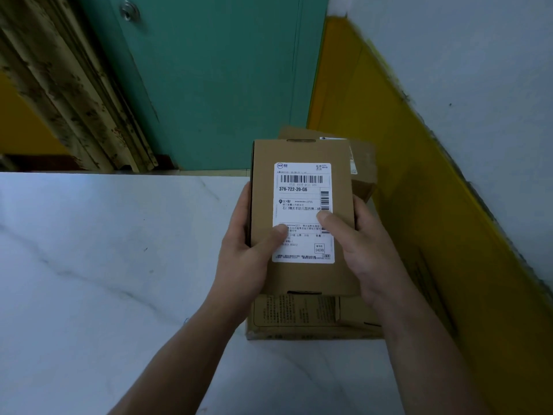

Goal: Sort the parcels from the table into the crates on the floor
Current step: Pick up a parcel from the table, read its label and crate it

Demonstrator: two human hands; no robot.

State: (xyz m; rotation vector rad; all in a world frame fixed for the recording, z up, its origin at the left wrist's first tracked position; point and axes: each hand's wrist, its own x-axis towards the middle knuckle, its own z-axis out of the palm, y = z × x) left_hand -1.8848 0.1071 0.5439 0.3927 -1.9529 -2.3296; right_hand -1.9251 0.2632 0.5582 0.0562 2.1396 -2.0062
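Brown cardboard fills the middle of the view: 1 small parcel (pixel 344 175), its white shipping label (pixel 302 199) facing up, is held in both hands over the right side of the marble-patterned table (pixel 104 250). The left hand (pixel 248 253) grips the parcel's left edge with its thumb curled onto the lower part of the label. The right hand (pixel 365 244) grips the right edge, thumb also pressed on the label, and its fingers are out of sight underneath. The parcel sits between the 2 palms with its long side pointing away from the person. At least 2 more boxes lie on the table: a larger flat box (pixel 299 316) directly beneath the held one, and a rear box (pixel 363 163) near the yellow wall band (pixel 419 175). No crate is in view, so how many parcels are already sorted cannot be told. This parcel seems to be at the label-reading stage, and carrying it to a crate and sorting the other boxes are still to do.
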